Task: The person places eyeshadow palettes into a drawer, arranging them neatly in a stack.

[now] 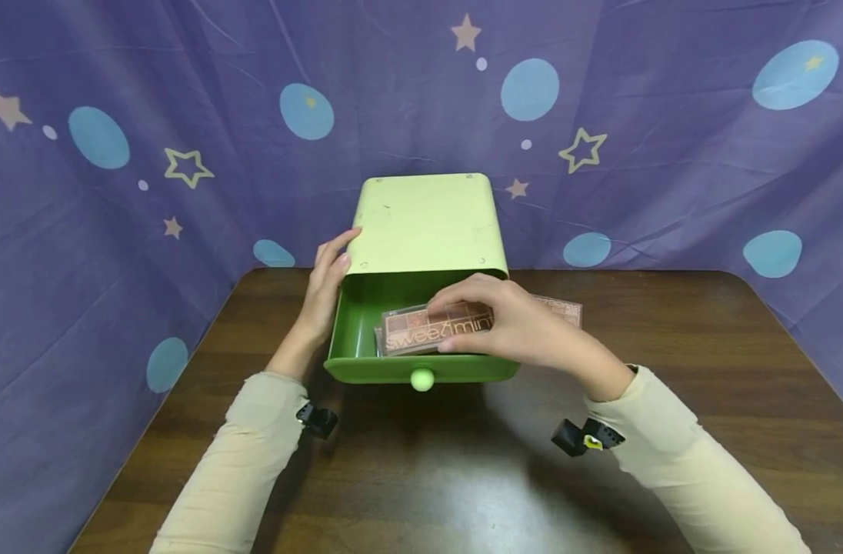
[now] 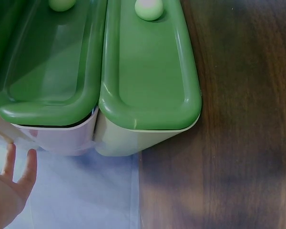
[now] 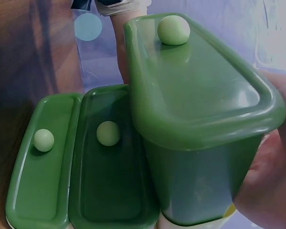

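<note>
A small cabinet (image 1: 428,219) with a pale green top stands on the table, and its green top drawer (image 1: 348,327) is pulled out. In the head view my right hand (image 1: 518,319) pinches a clear-lidded makeup palette (image 1: 411,335) between thumb and fingers, over the drawer's inside. Another thin edge shows under that palette's left end. My left hand (image 1: 321,292) rests against the cabinet's left side, its fingers extended. The left wrist view shows the left hand's spread fingers (image 2: 26,176) at the cabinet's side. The right wrist view shows the right hand (image 3: 271,176) beside the drawer.
A second palette (image 1: 563,309) lies right of the cabinet, partly hidden behind my right hand. Two lower drawers (image 3: 38,191) with round knobs (image 3: 108,133) are closed. The wooden table (image 1: 421,477) ends at a purple patterned curtain (image 1: 408,77).
</note>
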### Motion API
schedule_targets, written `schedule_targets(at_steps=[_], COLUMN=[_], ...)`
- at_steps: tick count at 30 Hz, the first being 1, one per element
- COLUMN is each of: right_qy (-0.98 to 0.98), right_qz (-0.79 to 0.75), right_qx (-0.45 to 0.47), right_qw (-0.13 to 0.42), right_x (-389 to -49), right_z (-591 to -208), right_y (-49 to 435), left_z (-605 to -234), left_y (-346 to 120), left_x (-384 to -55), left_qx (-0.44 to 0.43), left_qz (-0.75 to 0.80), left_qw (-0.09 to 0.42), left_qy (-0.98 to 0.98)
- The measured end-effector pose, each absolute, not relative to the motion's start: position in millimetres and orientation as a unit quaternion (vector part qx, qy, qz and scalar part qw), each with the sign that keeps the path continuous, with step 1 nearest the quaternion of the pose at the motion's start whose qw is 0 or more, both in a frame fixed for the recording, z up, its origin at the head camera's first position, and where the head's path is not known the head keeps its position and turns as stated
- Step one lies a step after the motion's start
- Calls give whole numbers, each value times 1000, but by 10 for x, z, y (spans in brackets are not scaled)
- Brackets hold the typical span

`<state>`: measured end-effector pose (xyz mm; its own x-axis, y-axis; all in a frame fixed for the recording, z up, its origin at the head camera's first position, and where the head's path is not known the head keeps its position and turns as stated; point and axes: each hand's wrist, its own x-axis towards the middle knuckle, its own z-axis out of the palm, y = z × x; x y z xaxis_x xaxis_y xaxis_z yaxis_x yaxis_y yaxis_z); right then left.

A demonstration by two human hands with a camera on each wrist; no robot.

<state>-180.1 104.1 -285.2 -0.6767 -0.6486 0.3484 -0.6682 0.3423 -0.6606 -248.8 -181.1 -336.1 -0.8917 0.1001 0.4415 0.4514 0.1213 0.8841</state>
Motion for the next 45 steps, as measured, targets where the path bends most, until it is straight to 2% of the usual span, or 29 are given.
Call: schedule_targets(at_steps=[20, 30, 33, 40, 45], right_qy=[-847, -835, -824, -784, -774], right_qz=[291, 324, 354, 416, 453], right_qx=[444, 444, 442, 455, 429], right_qw=[4, -10, 6, 81, 108], right_x=[-1924, -1937, -1918, -1844, -1801], right_z=[-2765, -2763, -2769, -2777, -2831], right_y=[933, 957, 995, 1122, 1248], left_z=[-3372, -3371, -3372, -3362, -3363], left_y=[-1838, -1837, -1833, -1821, -1808], left_x=[-2511, -2499, -2497, -2483, -2493], left_qx=[-187, -189, -191, -191, -192], left_qz=[-632, -634, -633, -633, -634], left_qw=[151, 151, 149, 148, 148], left_qy=[-737, -735, -736, -735, -734])
